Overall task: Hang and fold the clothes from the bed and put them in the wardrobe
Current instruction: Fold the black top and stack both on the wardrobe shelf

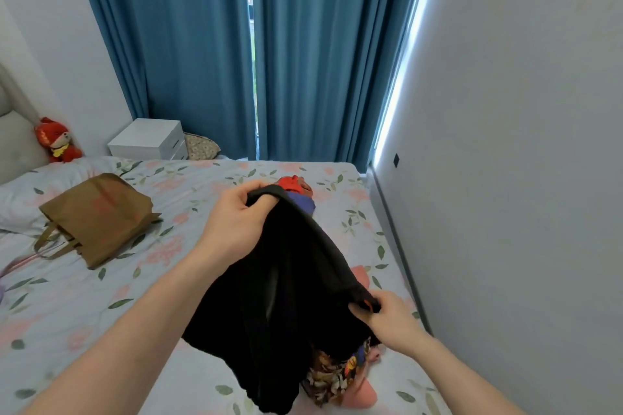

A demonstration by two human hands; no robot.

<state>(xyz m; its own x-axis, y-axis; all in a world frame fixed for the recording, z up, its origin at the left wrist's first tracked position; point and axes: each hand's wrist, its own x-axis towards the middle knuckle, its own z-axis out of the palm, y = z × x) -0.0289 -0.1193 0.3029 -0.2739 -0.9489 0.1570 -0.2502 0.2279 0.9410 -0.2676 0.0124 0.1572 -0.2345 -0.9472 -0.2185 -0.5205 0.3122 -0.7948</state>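
A black garment (279,293) hangs lifted above the bed (84,313), stretched between both hands. My left hand (236,222) grips its upper edge, fingers curled round the cloth. My right hand (387,317) pinches the edge lower and nearer to me. Beneath the black cloth lies a heap of clothes: a red and purple piece (298,194) at the far end, a patterned dark piece (333,374) and a pink one (365,394) at the near end. Most of the heap is hidden by the garment.
A brown tote bag (97,219) lies on the floral sheet at the left. A red plush toy (59,141) leans by the headboard, next to a white nightstand (148,140). Blue curtains (202,44) hang behind the bed. A grey wall (522,178) runs along the bed's right side.
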